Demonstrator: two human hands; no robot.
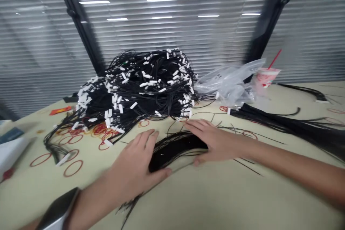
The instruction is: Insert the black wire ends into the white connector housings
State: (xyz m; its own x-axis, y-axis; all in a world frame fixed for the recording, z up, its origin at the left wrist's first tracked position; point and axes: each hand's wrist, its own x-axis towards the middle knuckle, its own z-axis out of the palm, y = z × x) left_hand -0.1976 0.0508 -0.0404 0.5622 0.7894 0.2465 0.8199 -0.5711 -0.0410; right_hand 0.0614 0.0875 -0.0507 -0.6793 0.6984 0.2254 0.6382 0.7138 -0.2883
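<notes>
A loose bundle of thin black wires (pixel 178 148) lies across the table in front of me. My left hand (pixel 138 163) is closed over its left part, fingers on the far side and thumb on the near side. Around the right part curves my right hand (pixel 207 140), its thumb low on the near edge and its fingers over the far edge. Loose wire ends stick out past both hands. Under my palms the wires are hidden, and the picture is slightly blurred.
A large heap of black cables with white connectors (pixel 151 82) stands behind my hands. Red rubber bands (pixel 73 168) lie at left. Clear plastic bags (pixel 226 81), a cup with a red straw (pixel 266 76) and another black cable bundle (pixel 283 124) are at right. Window blinds rise behind.
</notes>
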